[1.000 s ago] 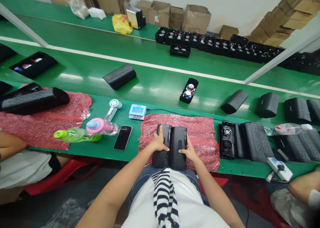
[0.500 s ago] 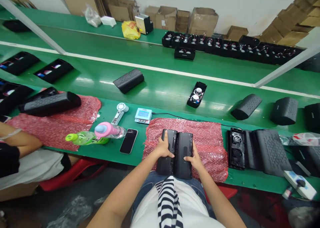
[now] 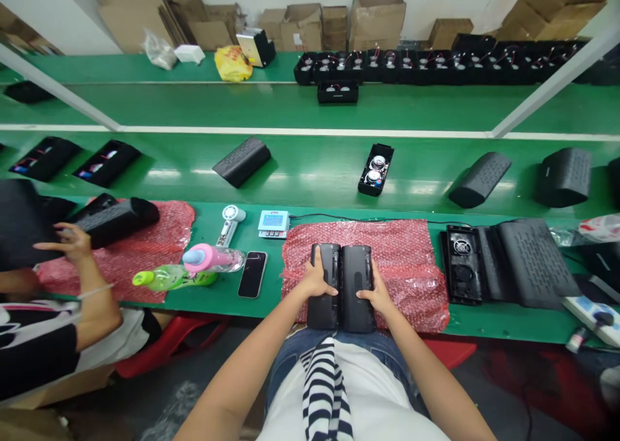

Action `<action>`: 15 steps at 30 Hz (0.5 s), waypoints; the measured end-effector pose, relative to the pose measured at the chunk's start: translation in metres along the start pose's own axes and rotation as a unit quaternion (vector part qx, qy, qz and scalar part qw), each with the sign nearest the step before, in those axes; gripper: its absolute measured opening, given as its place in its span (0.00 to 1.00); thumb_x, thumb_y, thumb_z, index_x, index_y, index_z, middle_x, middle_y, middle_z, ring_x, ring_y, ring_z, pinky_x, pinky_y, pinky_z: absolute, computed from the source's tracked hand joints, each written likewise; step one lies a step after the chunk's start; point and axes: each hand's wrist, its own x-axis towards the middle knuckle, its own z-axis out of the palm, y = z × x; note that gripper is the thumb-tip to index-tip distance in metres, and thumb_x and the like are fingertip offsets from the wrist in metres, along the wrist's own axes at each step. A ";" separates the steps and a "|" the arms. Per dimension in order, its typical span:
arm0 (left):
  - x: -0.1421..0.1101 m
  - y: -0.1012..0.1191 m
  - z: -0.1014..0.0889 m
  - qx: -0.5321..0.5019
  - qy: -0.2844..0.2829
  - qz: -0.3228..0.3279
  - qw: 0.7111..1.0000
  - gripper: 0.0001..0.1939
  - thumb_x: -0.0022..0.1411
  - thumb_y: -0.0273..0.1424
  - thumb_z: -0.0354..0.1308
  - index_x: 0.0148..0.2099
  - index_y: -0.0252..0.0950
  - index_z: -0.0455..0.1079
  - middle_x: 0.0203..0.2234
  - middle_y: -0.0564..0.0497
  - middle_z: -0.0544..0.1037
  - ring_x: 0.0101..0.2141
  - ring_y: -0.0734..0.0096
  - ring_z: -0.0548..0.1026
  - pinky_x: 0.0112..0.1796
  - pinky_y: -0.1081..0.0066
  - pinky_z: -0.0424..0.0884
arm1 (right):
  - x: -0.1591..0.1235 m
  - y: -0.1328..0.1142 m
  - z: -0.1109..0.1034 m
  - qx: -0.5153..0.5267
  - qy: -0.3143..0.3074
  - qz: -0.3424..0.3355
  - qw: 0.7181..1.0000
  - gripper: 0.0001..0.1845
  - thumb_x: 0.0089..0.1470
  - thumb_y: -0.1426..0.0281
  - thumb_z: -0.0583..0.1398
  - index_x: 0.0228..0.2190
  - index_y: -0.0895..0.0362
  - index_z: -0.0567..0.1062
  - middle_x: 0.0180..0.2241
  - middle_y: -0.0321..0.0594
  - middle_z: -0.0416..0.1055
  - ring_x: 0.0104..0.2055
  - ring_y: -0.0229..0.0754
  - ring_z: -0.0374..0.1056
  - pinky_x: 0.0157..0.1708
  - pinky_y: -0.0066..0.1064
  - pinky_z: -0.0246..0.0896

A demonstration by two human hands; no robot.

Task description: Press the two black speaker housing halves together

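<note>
Unmoved, two hands, left hand (image 3: 317, 279) and right hand (image 3: 374, 294), hold two speaker shells (image 3: 356, 266).

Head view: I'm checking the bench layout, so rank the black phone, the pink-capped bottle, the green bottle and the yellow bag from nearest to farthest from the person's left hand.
From the left hand:
1. Black phone, just left of it on the bench.
2. Pink-capped bottle, farther left.
3. Green bottle, beyond that, lying at the bench edge.
4. Yellow bag, far off on the back bench.

The head camera is looking forward and down (from close above) across the green workbench (image 3: 227, 302) toward stacked boxes (image 3: 378, 18).
</note>
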 end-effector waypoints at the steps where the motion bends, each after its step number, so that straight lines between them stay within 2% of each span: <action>1: -0.001 0.001 -0.001 0.001 -0.001 -0.001 1.000 0.73 0.33 0.31 0.72 0.65 0.38 0.18 0.62 0.23 0.34 0.62 0.40 0.50 0.55 0.57 0.57 | 0.000 0.001 0.000 0.007 0.004 0.001 1.000 0.55 0.34 0.72 0.65 0.62 0.52 0.46 0.61 0.42 0.50 0.60 0.51 0.51 0.61 0.45 0.43; 9: -0.006 0.013 -0.002 0.033 -0.005 -0.016 0.999 0.73 0.36 0.30 0.71 0.64 0.36 0.14 0.61 0.21 0.35 0.62 0.39 0.46 0.57 0.54 0.52 | 0.000 0.009 -0.002 0.046 0.027 0.006 0.999 0.57 0.31 0.71 0.66 0.62 0.53 0.47 0.62 0.42 0.47 0.62 0.50 0.48 0.62 0.44 0.39; 15: 0.000 0.006 0.002 0.051 -0.004 -0.015 0.999 0.74 0.36 0.33 0.71 0.63 0.39 0.10 0.62 0.22 0.34 0.63 0.38 0.44 0.57 0.52 0.52 | 0.000 0.016 -0.003 0.067 0.039 0.007 0.997 0.57 0.31 0.72 0.65 0.62 0.52 0.47 0.61 0.42 0.51 0.61 0.51 0.48 0.61 0.44 0.42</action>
